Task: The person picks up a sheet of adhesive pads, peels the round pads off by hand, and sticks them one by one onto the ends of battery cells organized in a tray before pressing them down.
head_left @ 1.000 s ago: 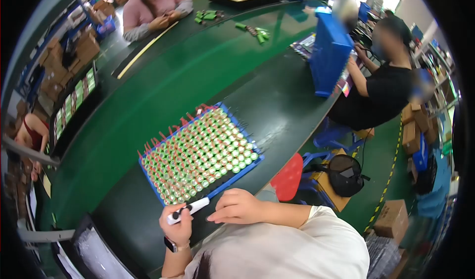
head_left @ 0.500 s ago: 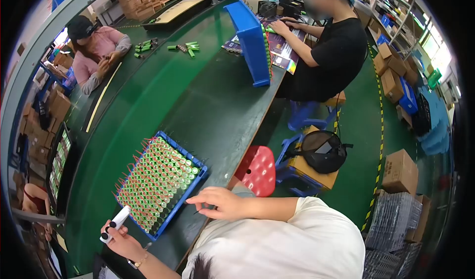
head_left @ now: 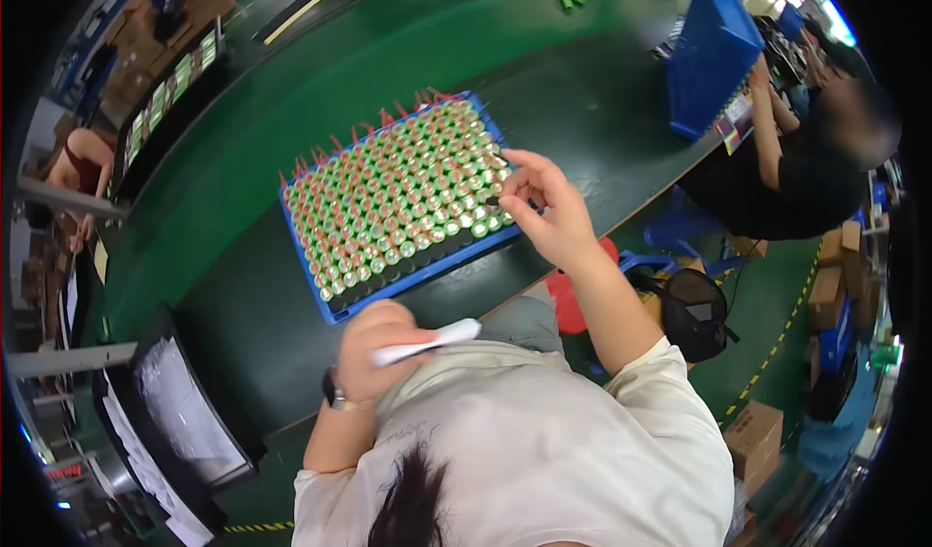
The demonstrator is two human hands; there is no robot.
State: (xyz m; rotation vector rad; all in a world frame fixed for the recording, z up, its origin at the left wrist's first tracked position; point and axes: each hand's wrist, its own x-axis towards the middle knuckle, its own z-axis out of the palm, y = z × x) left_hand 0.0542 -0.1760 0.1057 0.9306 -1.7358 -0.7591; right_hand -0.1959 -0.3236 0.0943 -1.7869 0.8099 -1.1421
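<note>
The left hand [head_left: 377,349] is wrapped around a white tool [head_left: 450,336], drawn in close to the pale shirt [head_left: 553,416]; half a second ago it was held out past the tray's left end. The tool's long axis slants gently up to the right, its smooth body slightly blurred. Just beyond sits the blue tray [head_left: 413,278], lengthwise on the same slant, packed with green cells [head_left: 388,198] and red leads [head_left: 386,118]. The right hand [head_left: 555,212], now raised over the tray's right end, curls thumb toward fingers; whether it pinches anything I cannot tell.
</note>
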